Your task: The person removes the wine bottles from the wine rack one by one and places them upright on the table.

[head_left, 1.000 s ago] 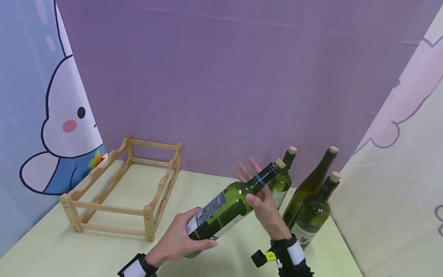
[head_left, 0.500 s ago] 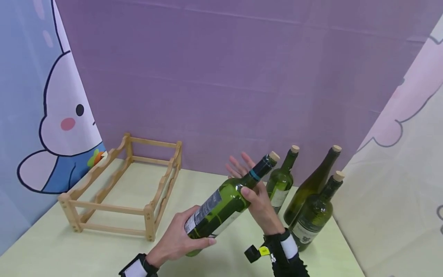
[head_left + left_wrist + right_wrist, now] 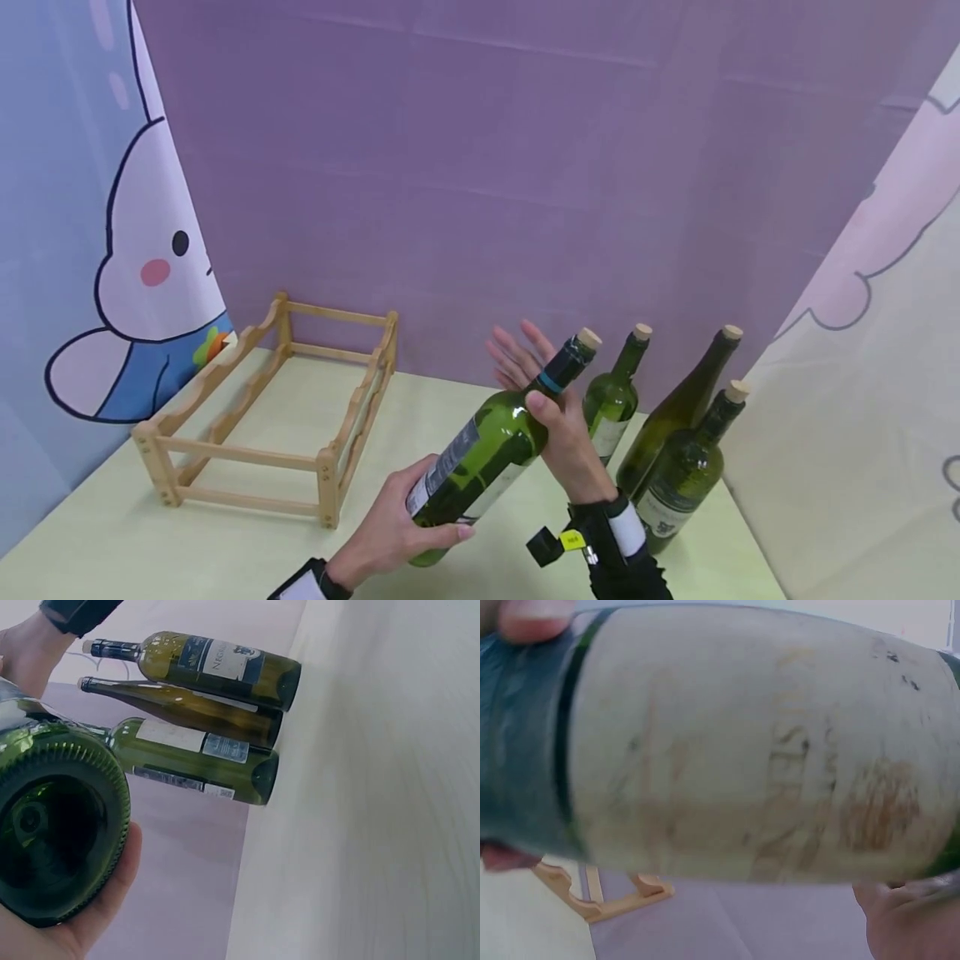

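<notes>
A green wine bottle [image 3: 487, 454] with a cork in its neck is held slanted above the table, neck up to the right. My left hand [image 3: 397, 523] grips it near the base; the left wrist view shows the bottle's ribbed bottom [image 3: 56, 832]. My right hand [image 3: 567, 442] supports the shoulder and neck, thumb lying on the glass and fingers stretched out behind. In the right wrist view, the bottle's pale label [image 3: 735, 750] fills most of the picture.
A wooden wine rack [image 3: 240, 452] stands on the table at left. Right of my right hand stand three corked bottles: a green bottle [image 3: 611, 396], a slender bottle [image 3: 678, 400] and a labelled bottle [image 3: 678, 475]. A purple backdrop [image 3: 487, 183] rises behind.
The held bottle's neck has shifted left, away from the standing bottles, and the bottle tilts a little more upright. My right hand has moved left with it; my left hand keeps its grip.
</notes>
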A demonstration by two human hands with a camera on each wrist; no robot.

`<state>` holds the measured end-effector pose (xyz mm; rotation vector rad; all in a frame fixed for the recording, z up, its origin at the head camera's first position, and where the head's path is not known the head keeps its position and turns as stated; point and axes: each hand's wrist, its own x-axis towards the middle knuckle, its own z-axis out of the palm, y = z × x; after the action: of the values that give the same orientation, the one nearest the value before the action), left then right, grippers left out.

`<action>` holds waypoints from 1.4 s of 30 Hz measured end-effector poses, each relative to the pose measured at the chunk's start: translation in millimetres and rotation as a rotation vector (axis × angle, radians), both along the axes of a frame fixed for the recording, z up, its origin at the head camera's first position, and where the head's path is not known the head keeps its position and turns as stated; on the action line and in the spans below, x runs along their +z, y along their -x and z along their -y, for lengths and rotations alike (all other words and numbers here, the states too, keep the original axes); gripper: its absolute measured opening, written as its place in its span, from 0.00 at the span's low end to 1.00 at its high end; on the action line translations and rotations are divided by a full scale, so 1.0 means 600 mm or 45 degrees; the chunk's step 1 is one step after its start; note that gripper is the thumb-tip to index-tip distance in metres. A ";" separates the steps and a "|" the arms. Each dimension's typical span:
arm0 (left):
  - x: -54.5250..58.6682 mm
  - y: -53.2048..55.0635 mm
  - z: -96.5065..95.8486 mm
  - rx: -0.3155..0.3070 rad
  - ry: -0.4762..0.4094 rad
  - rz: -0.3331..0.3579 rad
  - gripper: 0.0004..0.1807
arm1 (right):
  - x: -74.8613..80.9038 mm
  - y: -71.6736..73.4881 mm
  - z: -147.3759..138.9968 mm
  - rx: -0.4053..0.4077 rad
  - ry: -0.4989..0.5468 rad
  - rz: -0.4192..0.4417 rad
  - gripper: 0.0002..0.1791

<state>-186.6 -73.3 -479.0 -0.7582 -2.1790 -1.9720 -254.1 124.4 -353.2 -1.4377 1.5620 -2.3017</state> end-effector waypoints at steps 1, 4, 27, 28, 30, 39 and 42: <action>-0.002 0.000 -0.002 -0.010 -0.005 -0.012 0.27 | 0.002 -0.001 0.000 0.005 0.001 0.003 0.53; -0.006 0.001 -0.008 -0.026 -0.015 -0.021 0.28 | 0.006 -0.004 -0.002 0.037 -0.009 0.009 0.46; -0.016 0.003 -0.019 -0.112 -0.004 0.085 0.31 | 0.003 -0.021 -0.028 0.082 -0.216 0.153 0.18; -0.016 0.004 -0.020 -0.112 0.001 0.089 0.31 | 0.002 -0.022 -0.029 0.074 -0.219 0.149 0.19; -0.017 0.005 -0.022 -0.120 0.004 0.099 0.32 | 0.002 -0.023 -0.030 0.048 -0.224 0.145 0.19; -0.017 0.006 -0.028 -0.153 0.034 0.023 0.33 | 0.004 -0.030 -0.031 0.028 -0.158 0.088 0.17; -0.017 0.006 -0.029 -0.150 0.057 0.002 0.33 | 0.006 -0.033 -0.033 0.036 -0.165 0.081 0.16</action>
<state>-190.3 -55.8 -489.5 -0.9122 -2.2350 -1.9835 -234.1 144.4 -349.8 -1.3348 1.6283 -2.1640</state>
